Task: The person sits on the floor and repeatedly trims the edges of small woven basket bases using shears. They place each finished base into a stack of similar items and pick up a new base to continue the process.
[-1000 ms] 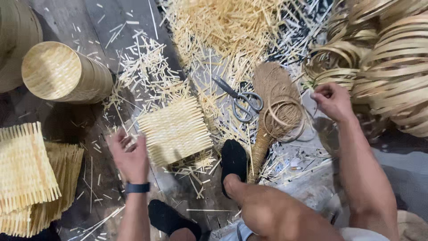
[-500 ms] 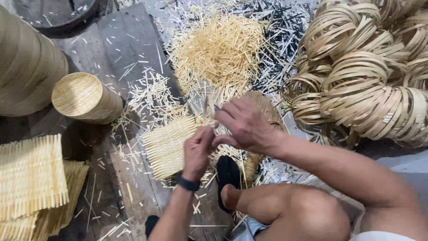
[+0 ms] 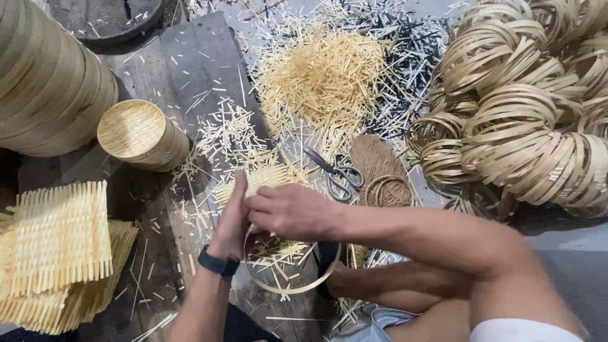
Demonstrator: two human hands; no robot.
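Observation:
My left hand (image 3: 233,218) and my right hand (image 3: 288,211) meet over a thin bamboo hoop (image 3: 297,288), both gripping its upper part. Under the hands lies a small woven mat of bamboo slats (image 3: 269,178), mostly hidden by them. My left wrist carries a dark band (image 3: 217,263). A pair of scissors (image 3: 339,174) lies just right of my right hand, beside a coil of twine on a brown cone (image 3: 385,183).
A heap of short bamboo sticks (image 3: 323,76) lies ahead. Several coiled bamboo hoops (image 3: 525,114) pile up at the right. Stacked woven mats (image 3: 57,247) sit at the left, a small round basket (image 3: 139,133) and a tall stack of baskets (image 3: 44,76) beyond them.
My right hand came from the hoops at the right to meet my left over the mat. A bamboo hoop now sits in both hands. The view shifted toward the stick heap.

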